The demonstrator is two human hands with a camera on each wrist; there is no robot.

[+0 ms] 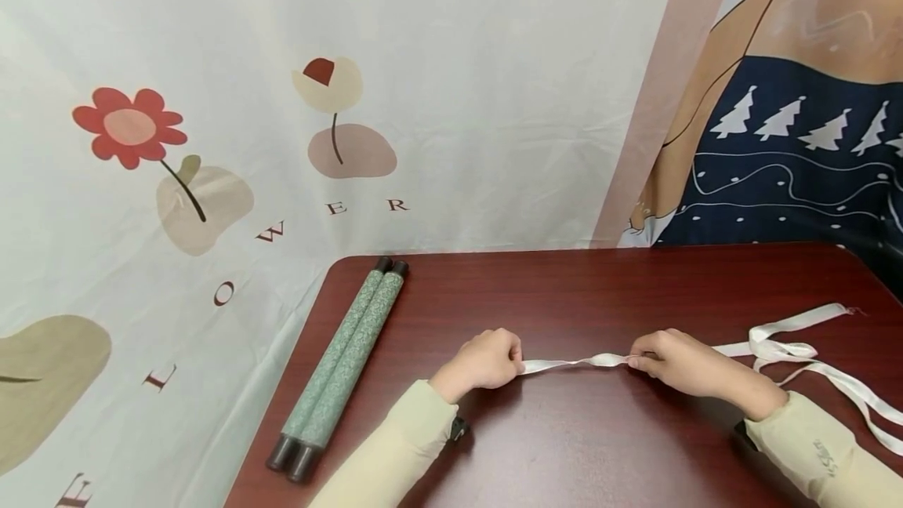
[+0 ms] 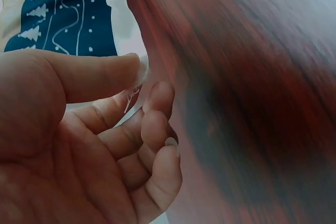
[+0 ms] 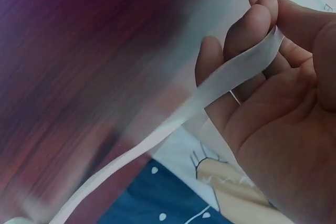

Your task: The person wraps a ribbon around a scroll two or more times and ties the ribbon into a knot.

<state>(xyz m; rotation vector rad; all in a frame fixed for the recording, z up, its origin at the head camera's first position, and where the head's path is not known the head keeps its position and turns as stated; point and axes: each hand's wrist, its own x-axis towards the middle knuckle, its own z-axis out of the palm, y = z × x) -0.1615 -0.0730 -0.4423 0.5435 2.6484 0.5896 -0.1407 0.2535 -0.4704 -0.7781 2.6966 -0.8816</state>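
A white ribbon (image 1: 605,360) stretches between my two hands over the middle of the table, with a twist in the span. My left hand (image 1: 489,359) pinches its frayed end between thumb and forefinger, as the left wrist view shows with the ribbon (image 2: 126,30) running away from the thumb. The right hand (image 1: 673,361) pinches the ribbon farther along. In the right wrist view the ribbon (image 3: 210,87) passes across the curled fingers (image 3: 247,32) and trails off. Its loose length lies in loops (image 1: 772,347) to the right of that hand.
Two green speckled rods (image 1: 346,359) with black ends lie side by side along the left of the dark red table (image 1: 564,445). Behind the table hangs a white printed cloth (image 1: 494,100) with flowers and letters.
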